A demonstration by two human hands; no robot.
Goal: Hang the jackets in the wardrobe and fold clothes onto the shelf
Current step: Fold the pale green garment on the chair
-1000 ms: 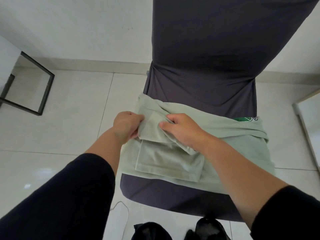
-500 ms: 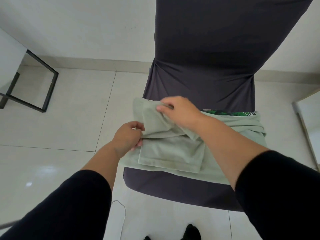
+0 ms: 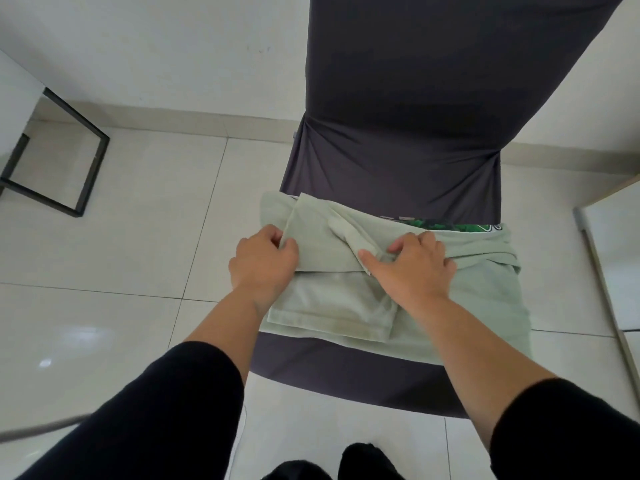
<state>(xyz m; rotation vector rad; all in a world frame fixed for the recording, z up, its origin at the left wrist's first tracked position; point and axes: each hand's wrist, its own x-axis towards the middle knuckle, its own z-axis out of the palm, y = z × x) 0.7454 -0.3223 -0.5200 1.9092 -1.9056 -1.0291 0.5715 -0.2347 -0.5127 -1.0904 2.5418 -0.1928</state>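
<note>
Nearest the camera, two black sleeves (image 3: pixel 145 420) reach forward over pale floor tiles (image 3: pixel 104 258), and dark footwear (image 3: pixel 367 460) shows at the bottom edge. Bare floor lies open to the left of the chair; on the right a strip of floor runs between the seat and a light panel with a metal edge (image 3: pixel 602 271).

The front rim of the dark chair seat (image 3: pixel 346 372) stays uncovered, curving below the pale green garment (image 3: pixel 450 317), which lies folded across the seat. The garment's left edge reaches the seat's left side and its right part hangs close to the seat's right side. A smaller folded layer sits on top at the left, its lower hem running just inside the garment's front edge.

The left hand (image 3: pixel 263 265) is palm down at the left side of the folded layer, fingers curled and pinching the cloth's edge. The right hand (image 3: pixel 415 268) lies across the middle of the garment, thumb out to the left and fingers bent, gripping a bunched ridge of cloth.

Beyond the hands, a green printed patch (image 3: pixel 446 225) shows at the garment's back edge, against the chair back (image 3: pixel 415 98). That back rises straight behind the seat, closing off the far side. Far left, a black metal frame (image 3: pixel 90 168) stands on the floor by the wall (image 3: pixel 156 46).
</note>
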